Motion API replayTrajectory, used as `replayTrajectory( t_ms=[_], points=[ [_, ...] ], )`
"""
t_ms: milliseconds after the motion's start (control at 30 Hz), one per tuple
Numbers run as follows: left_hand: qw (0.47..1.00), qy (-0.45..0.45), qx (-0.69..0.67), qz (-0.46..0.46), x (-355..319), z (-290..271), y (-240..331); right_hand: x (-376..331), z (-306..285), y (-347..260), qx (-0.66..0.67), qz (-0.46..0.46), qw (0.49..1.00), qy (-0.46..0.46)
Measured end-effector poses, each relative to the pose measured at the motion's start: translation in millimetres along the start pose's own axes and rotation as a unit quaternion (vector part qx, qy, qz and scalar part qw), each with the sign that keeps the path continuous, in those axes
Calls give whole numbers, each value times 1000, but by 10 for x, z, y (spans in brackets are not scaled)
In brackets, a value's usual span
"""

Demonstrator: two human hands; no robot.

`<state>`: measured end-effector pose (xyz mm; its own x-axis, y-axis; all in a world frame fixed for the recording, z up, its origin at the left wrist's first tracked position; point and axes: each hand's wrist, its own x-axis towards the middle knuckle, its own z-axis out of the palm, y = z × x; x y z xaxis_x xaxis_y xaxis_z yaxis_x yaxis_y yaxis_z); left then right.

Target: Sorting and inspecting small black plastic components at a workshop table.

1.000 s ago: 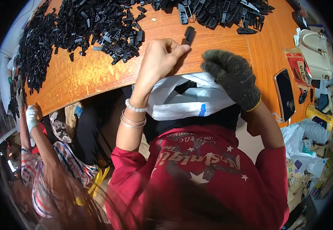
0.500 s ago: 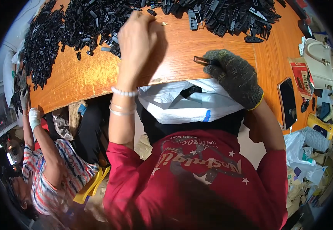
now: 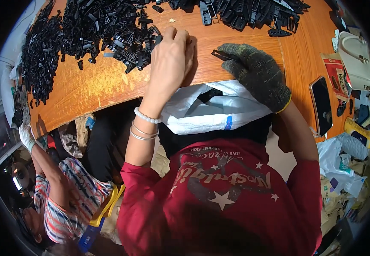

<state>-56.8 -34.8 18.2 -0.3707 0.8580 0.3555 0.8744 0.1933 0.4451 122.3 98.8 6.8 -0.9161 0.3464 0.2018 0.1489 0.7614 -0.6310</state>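
My left hand (image 3: 172, 59), bare with bracelets at the wrist, is over the wooden table beside a heap of small black plastic clips (image 3: 125, 38). Its fingers are curled, and what they hold, if anything, is hidden under the hand. My right hand (image 3: 259, 74) wears a dark grey knitted glove and is closed on a slim black plastic part (image 3: 224, 55) with an open frame end. Between my forearms, an opened white sack (image 3: 202, 123) lies in my lap below the table edge, with something dark inside.
Longer black plastic parts (image 3: 253, 13) are piled at the far side of the table (image 3: 108, 87). On the right lie a phone (image 3: 321, 106), a red box (image 3: 336, 77) and a white handbag (image 3: 355, 59). A co-worker in a striped shirt (image 3: 72, 192) sits at the left, wearing white gloves.
My left hand has moved nearer and to the right, away from the far heap, and lowered toward the table edge. The right hand keeps its black part, shifted slightly. The co-worker's arm has moved.
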Motion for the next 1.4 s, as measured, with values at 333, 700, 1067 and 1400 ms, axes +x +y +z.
replayTrajectory(
  t_ms=[333, 700, 1067, 1400],
  points=[
    [996, -43, -78, -4, -128, -174, -138, -10, 12, -13, -6, 18, 1000, 8],
    [983, -100, -152, -8, -84, 4, -46, 12, -40, -10, 41, 1, 999, 22],
    [976, -98, -193, -5, -90, 22, -14, 132, -151, 66, -156, -28, 968, -197],
    [957, -58, -280, -43, -132, 81, 44, 371, -147, -174, -142, -175, 941, -254]
  ],
)
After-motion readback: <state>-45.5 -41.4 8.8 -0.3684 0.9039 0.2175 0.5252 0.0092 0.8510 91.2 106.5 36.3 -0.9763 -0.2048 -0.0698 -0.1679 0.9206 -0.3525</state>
